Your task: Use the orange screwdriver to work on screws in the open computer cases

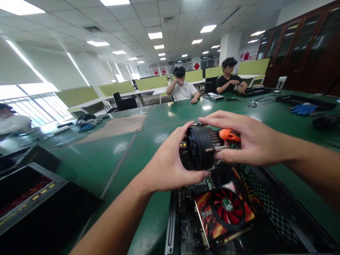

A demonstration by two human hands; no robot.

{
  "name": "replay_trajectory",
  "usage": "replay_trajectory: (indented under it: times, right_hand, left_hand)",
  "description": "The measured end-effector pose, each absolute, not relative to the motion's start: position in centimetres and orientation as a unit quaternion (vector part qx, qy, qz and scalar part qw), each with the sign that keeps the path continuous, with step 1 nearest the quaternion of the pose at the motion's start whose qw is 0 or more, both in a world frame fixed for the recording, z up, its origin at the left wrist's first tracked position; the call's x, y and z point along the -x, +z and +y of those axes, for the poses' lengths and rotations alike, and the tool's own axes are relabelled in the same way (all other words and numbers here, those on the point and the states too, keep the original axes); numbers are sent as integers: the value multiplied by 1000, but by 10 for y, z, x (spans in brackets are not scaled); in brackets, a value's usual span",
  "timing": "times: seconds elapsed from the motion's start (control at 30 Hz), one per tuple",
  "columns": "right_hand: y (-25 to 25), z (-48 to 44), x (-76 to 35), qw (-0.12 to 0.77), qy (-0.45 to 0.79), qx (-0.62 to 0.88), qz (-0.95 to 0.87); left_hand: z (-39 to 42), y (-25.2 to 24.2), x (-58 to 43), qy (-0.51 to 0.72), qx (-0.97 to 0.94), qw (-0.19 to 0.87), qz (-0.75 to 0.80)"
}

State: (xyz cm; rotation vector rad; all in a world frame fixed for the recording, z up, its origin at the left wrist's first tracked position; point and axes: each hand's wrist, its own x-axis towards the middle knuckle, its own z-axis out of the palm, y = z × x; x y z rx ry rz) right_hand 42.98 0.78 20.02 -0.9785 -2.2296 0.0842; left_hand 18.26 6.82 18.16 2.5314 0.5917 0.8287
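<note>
Both my hands hold a CPU cooler [200,147], a black round fan on a finned metal heatsink, tilted on its side above an open computer case [171,226]. My left hand [170,161] wraps the fan side, thumb below and fingers on top. My right hand [249,138] grips the heatsink side and also keeps an orange and black screwdriver [230,136] in its palm, the shaft lying along the cooler. Inside the case sits a graphics card [212,216] with a red fan and flame pattern. Part of the motherboard is hidden under the cooler and my hands.
A black case panel [66,212] lies at the left on the green table [124,177]. Across the table sit two people [186,90] [228,79]; another person [13,120] is at the far left. Blue gloves [304,109] and black trays [292,101] lie at the right.
</note>
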Motion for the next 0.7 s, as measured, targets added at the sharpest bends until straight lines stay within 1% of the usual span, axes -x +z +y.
replay_trajectory:
  times: [0.07, 0.13, 0.2, 0.27, 0.37, 0.43, 0.57, 0.7]
  right_hand:
    - [195, 8, -437, 345, 33, 403, -847]
    - [190, 9, -446, 378, 61, 439, -813]
    - [188, 9, -452, 417, 94, 469, -773]
    - [187, 9, -452, 427, 108, 495, -749]
    - [189, 5, -443, 397, 116, 511, -753]
    - [189, 2, -437, 378, 120, 489, -777]
    - [189, -3, -431, 371, 82, 435, -816]
    - [189, -4, -431, 379, 62, 424, -820]
  left_hand:
    - [68, 181, -182, 251, -924, 164, 237]
    - [68, 179, -183, 170, -946, 115, 252]
    - [68, 175, -187, 76, -964, 83, 242]
    - [70, 169, -194, 8, -974, 59, 220]
    - [74, 156, -209, -55, -979, -5, 197]
    - [77, 148, -218, -94, -975, -49, 194]
    - [81, 130, -233, -183, -956, -80, 213]
    - [83, 114, -243, -203, -955, -108, 188]
